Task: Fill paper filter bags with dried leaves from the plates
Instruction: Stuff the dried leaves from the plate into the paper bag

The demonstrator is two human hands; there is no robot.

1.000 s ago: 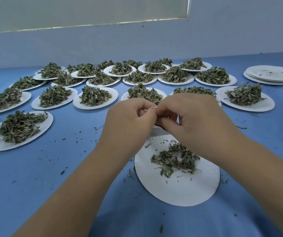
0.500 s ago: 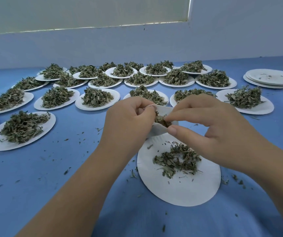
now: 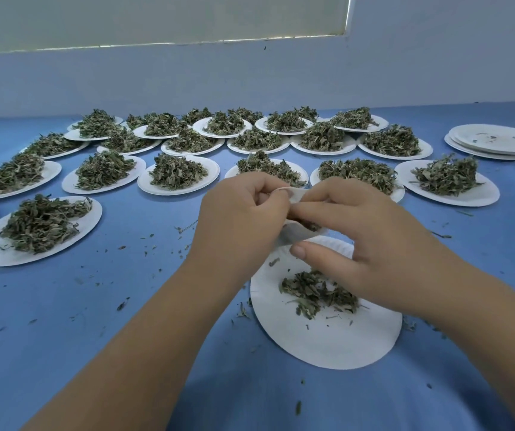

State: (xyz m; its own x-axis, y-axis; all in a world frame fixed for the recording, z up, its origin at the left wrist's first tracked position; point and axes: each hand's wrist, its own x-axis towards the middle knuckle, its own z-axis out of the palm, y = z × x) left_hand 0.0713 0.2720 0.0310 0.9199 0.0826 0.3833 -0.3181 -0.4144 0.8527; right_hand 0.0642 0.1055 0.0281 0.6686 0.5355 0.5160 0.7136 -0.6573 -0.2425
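A white paper filter bag [image 3: 295, 232] with dried leaves inside hangs above the nearest paper plate [image 3: 327, 340]. My left hand [image 3: 240, 222] pinches the bag's upper left edge. My right hand [image 3: 358, 241] has its fingers at the bag's mouth, pressing against the opening, thumb stretched below the bag. A small heap of dried leaves [image 3: 318, 290] lies on the near plate, partly under my right hand. Most of the bag is hidden between the two hands.
Several white plates heaped with dried leaves [image 3: 177, 174] cover the blue table from the far left to the right. A stack of used plates [image 3: 495, 141] sits at the far right. Leaf crumbs are scattered on the cloth around the near plate.
My right hand opened away from the bag, showing the leaves inside, then came back with its fingers at the bag's mouth. My left hand kept its pinch on the bag.
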